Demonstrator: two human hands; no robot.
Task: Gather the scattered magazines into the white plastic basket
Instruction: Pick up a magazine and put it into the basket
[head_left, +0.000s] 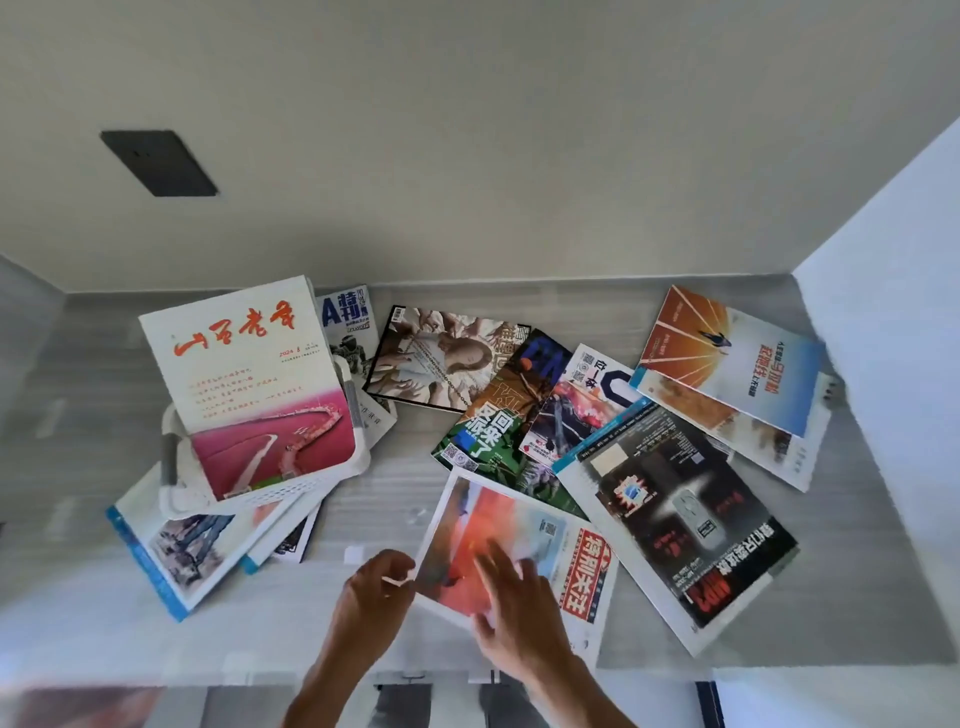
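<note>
A white plastic basket (270, 493) sits at the left of the grey table with a white and pink magazine (249, 374) standing in it. Near the front edge lies a magazine with an orange-red cover (483, 525). My left hand (376, 592) pinches its near-left corner. My right hand (511, 603) lies flat on its cover, fingers spread. Several more magazines lie fanned to the right: a black one (670, 514), a green one (493, 421), an orange and blue one (727, 358). Others stick out from under the basket (176, 545).
A pale wall rises behind the table, with a dark plate (158, 162) on it. A white side panel (883, 312) closes the right. The table's front edge (234, 670) runs just below my hands.
</note>
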